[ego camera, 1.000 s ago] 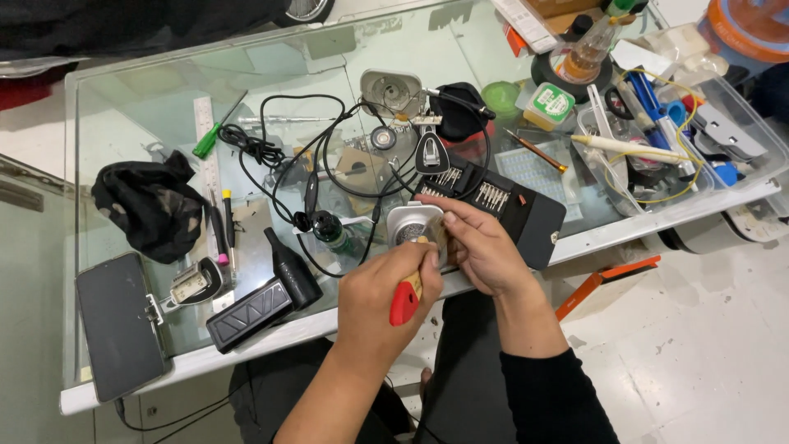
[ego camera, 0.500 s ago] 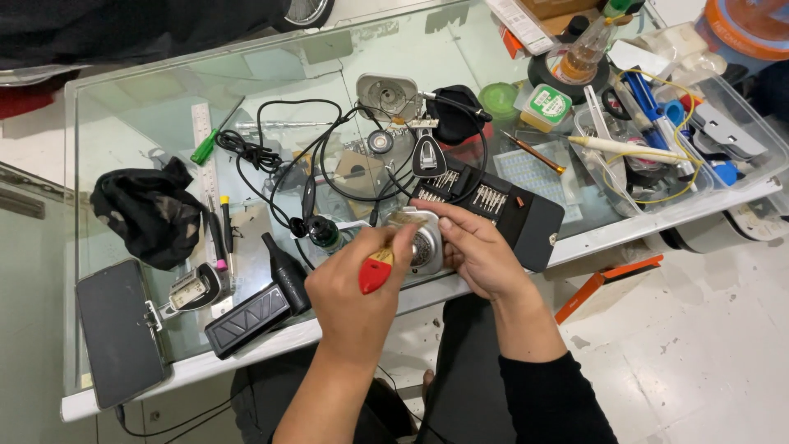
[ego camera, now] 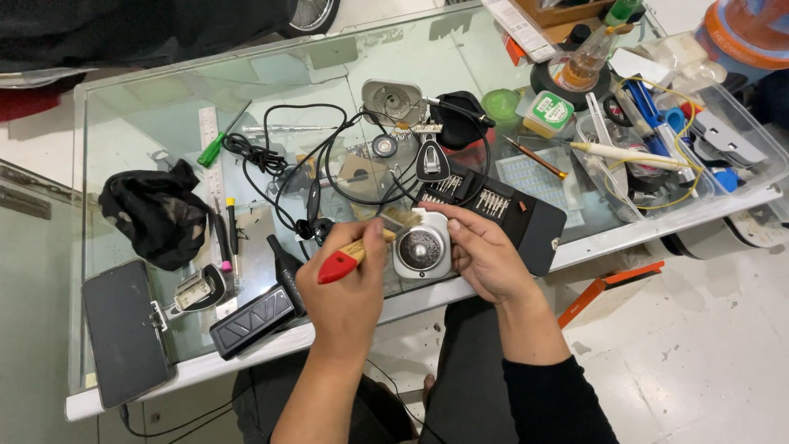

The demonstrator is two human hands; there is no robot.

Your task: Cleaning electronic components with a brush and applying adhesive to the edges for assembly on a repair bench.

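Note:
My left hand (ego camera: pixel 345 284) grips a small brush with a red handle tip (ego camera: pixel 339 265) and a wooden shaft; its bristles (ego camera: pixel 401 218) rest at the top edge of a grey rounded device (ego camera: pixel 422 247) with a dark round grille. My right hand (ego camera: pixel 485 251) holds that device by its right side, just above the glass table's front edge (ego camera: pixel 246 353). A black case of screwdriver bits (ego camera: pixel 501 207) lies right behind my right hand.
Black cables (ego camera: pixel 320 164) sprawl over the table's middle. A dark phone (ego camera: pixel 123 329), a black ridged box (ego camera: pixel 251 321) and a black cloth (ego camera: pixel 156 210) lie at the left. A clear tray of tools (ego camera: pixel 657 156), a tape roll and bottles crowd the right.
Both hands and the grey device have risen from below the table edge to over the glass. The brush has swung from hanging downward to lying across, bristles on the device's top.

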